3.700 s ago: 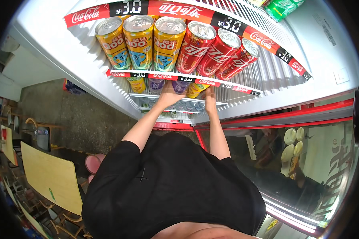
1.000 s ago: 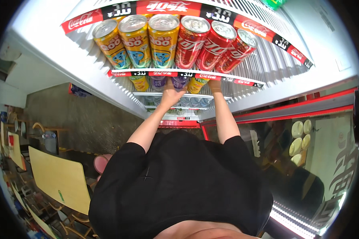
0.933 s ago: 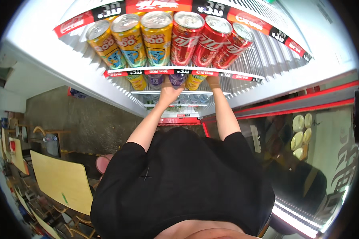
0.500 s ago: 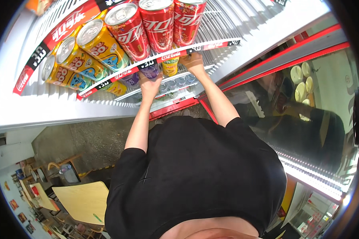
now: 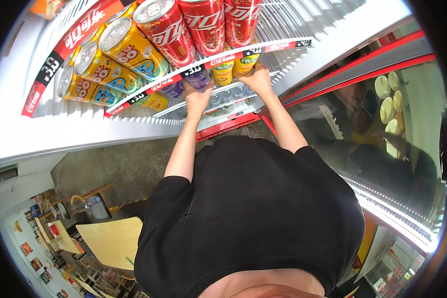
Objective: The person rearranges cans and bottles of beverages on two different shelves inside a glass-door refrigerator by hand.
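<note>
Both hands reach into an open drinks cooler, below the front rail of a shelf. My left hand is closed around the lower part of a purple drink container, with some fingertips hidden. My right hand grips a yellow drink container at the right end of that lower row. Between the hands stands another yellow drink container with a green patch. The rail hides the tops of these containers. On the shelf above are red cans and yellow-orange cans.
Clear bottles stand on a lower shelf. At the right is the cooler's open glass door with a red frame. A white cooler wall borders the left. Behind are a wooden table and chairs.
The view has shifted, so the cooler appears further right. A yellow container now shows in my right hand, where none was visible before. My left hand stays at the purple container.
</note>
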{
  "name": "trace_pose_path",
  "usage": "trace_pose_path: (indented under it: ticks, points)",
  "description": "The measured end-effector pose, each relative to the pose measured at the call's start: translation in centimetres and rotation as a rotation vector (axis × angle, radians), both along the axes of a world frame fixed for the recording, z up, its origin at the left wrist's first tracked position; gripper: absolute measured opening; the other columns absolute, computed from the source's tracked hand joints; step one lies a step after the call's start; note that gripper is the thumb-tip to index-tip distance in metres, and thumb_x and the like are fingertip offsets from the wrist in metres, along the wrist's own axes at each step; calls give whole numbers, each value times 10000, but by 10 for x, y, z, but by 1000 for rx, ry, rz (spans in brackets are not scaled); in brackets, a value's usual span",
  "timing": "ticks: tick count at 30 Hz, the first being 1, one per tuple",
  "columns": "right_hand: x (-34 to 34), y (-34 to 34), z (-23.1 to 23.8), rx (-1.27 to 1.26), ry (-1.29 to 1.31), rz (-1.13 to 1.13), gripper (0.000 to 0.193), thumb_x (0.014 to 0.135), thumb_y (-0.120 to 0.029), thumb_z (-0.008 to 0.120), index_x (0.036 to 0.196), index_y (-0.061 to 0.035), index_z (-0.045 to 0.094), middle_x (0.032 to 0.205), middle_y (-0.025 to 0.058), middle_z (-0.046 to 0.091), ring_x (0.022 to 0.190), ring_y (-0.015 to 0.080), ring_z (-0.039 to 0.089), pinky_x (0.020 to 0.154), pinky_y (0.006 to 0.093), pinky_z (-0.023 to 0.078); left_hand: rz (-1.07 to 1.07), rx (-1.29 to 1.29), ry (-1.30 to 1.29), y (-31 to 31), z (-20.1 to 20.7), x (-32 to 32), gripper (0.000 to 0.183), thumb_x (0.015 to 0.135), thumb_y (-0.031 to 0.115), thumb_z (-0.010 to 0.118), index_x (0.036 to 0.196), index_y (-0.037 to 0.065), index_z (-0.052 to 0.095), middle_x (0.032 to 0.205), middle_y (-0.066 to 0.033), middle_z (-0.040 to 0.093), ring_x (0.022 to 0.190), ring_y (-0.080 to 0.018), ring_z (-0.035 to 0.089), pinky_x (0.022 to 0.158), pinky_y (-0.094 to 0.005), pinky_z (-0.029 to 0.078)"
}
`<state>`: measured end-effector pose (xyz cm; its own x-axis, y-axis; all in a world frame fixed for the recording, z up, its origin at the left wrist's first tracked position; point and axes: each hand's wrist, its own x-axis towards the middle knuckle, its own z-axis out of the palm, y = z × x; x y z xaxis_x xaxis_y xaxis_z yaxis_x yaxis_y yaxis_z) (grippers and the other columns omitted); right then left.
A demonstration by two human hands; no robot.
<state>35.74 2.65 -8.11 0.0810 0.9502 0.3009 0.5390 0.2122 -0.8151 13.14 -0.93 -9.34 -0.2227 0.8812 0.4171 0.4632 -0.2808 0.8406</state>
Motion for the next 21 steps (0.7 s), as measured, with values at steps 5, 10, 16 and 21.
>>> trace_pose_path:
  ticks: [5, 10, 16, 21]
  points:
    - [-4, -5, -3, -33, -90, -68, 624, 700, -341, 855, 1136, 7, 576, 1020, 239, 695, 978, 422, 676, 823, 489, 548, 12, -27, -12, 0, -4, -1, 921, 738, 244, 855, 1409, -79, 312, 1128, -312, 639, 1016, -450, 659, 847, -468, 532]
    - [8, 3, -9, 49, -152, -168, 550, 720, -299, 842, 1099, 7, 585, 961, 236, 707, 899, 414, 695, 766, 490, 558, 34, -35, 36, 1, -4, -3, 947, 726, 269, 861, 1403, -94, 307, 1138, -322, 630, 1034, -461, 644, 871, -472, 517]
    - [41, 14, -14, 129, -134, -349, 563, 706, -268, 882, 1091, 55, 626, 977, 251, 703, 890, 411, 692, 774, 461, 542, 86, -70, 70, -1, -5, -1, 939, 726, 272, 858, 1407, -74, 311, 1164, -323, 612, 1055, -466, 629, 885, -475, 510]
    - [42, 11, -15, 146, -184, -315, 583, 728, -288, 875, 1112, 68, 616, 987, 257, 698, 900, 421, 684, 800, 465, 532, 18, -163, -17, -5, 8, -2, 1080, 736, 391, 867, 1423, -174, 255, 1269, -364, 553, 1168, -460, 582, 989, -452, 471]
